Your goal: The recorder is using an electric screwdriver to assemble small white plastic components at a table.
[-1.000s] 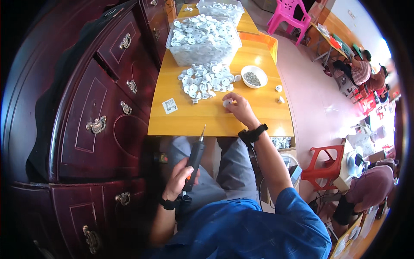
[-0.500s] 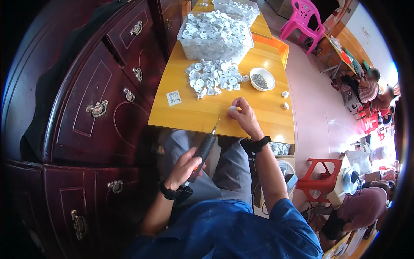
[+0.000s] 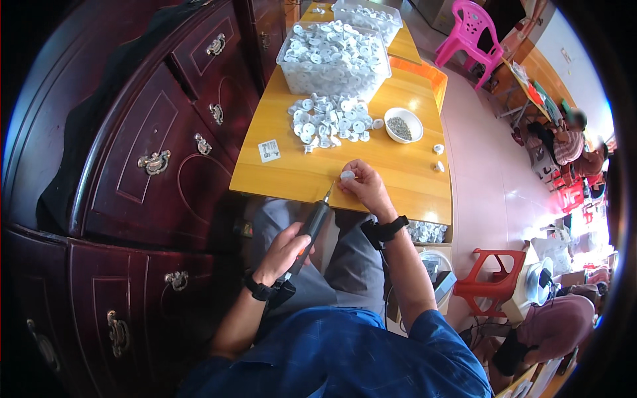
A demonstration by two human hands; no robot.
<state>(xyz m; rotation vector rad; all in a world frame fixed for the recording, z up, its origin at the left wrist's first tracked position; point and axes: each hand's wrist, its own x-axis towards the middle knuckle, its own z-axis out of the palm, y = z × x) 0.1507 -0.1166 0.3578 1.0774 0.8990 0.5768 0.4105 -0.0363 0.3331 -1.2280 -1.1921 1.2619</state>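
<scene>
My left hand (image 3: pixel 286 251) is wrapped round a black electric screwdriver (image 3: pixel 314 224), its thin bit pointing up and away over the table's near edge. Between the fingertips of my right hand (image 3: pixel 366 186) is a small round white plastic part (image 3: pixel 347 175), close to the screwdriver's tip. Whether the bit touches the part I cannot tell. Beyond my hands lies a loose heap of similar white parts (image 3: pixel 326 123) on the yellow wooden table (image 3: pixel 298 174). A white bowl (image 3: pixel 413 117) of small metal screws (image 3: pixel 399 127) stands right of the heap.
A clear bin (image 3: pixel 332 78) piled with white parts stands behind the heap, another bin (image 3: pixel 367 14) farther back. Two white parts (image 3: pixel 438 149) sit near the table's right edge. Dark red drawers (image 3: pixel 142 159) rise at left; a red stool (image 3: pixel 489 282) stands right. People sit at far right.
My right hand has moved a little left and nearer, bringing the white part close to the screwdriver bit. The screwdriver has shifted slightly left. The whole view has shifted slightly.
</scene>
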